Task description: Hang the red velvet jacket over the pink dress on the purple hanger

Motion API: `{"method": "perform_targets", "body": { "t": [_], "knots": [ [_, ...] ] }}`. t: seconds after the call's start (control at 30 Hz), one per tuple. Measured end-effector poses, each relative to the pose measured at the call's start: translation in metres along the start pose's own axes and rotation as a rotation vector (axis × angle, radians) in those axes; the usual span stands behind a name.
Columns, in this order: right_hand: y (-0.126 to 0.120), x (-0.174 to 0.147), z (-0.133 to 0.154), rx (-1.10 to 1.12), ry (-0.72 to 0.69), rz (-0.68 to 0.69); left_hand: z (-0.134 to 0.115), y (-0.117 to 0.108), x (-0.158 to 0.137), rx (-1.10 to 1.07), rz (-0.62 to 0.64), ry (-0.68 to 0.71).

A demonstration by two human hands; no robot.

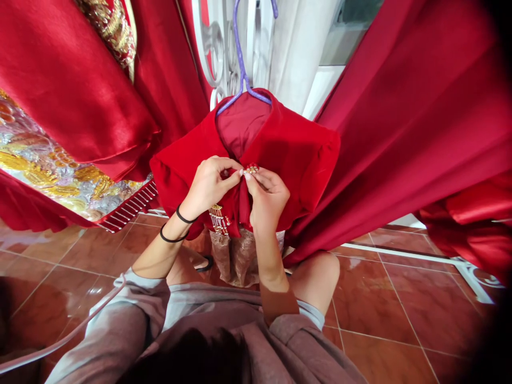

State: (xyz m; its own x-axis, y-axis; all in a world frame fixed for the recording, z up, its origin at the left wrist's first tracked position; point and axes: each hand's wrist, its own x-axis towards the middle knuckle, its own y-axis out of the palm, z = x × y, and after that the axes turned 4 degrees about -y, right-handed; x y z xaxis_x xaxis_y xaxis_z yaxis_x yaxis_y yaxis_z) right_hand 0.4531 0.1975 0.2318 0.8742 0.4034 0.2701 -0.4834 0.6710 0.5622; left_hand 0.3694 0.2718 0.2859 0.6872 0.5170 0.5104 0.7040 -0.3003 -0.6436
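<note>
A red velvet jacket (296, 144) hangs in front of me on a purple hanger (241, 64), its collar spread around a darker red lining. At the front opening, just below the collar, both hands meet. My left hand (212, 184) is closed in a pinch at the front edge; its fingertips hide the exact bit of cloth. My right hand (270, 194) pinches a small gold beaded ornament (251, 169) beside the left fingertips. Below the left wrist, a beaded tassel piece (218, 220) hangs on the jacket front.
Red draped fabric (408, 122) fills the right side. More red cloth with a gold and silver sequined panel (52, 162) hangs at left. Behind the hanger stands a white scrolled metal frame (214, 48). Shiny gold-brown cloth (236, 258) hangs below the jacket over red floor tiles (376, 298).
</note>
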Motion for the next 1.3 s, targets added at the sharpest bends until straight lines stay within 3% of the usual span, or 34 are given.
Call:
{"method": "perform_targets", "body": {
  "t": [0.27,0.5,0.8,1.1,1.2,1.3],
  "knots": [
    [0.006,0.003,-0.014,-0.024,-0.097,-0.025,-0.007,-0.016,0.015,-0.027,0.165,-0.03],
    [0.006,0.001,-0.013,-0.062,-0.158,-0.01,-0.021,-0.011,0.005,0.281,0.057,0.071],
    [0.0,-0.005,0.0,0.019,-0.044,0.052,-0.007,0.003,-0.01,0.07,-0.094,0.096],
    [0.001,-0.01,-0.001,0.071,-0.044,-0.003,0.002,0.005,-0.017,-0.113,-0.078,0.069],
    [-0.007,-0.006,0.0,-0.053,-0.185,0.079,0.006,0.005,-0.018,-0.082,-0.048,0.106],
    [-0.019,0.009,0.002,-0.316,-0.354,0.313,0.011,0.005,-0.015,-0.029,-0.078,0.112]
  ]
}}
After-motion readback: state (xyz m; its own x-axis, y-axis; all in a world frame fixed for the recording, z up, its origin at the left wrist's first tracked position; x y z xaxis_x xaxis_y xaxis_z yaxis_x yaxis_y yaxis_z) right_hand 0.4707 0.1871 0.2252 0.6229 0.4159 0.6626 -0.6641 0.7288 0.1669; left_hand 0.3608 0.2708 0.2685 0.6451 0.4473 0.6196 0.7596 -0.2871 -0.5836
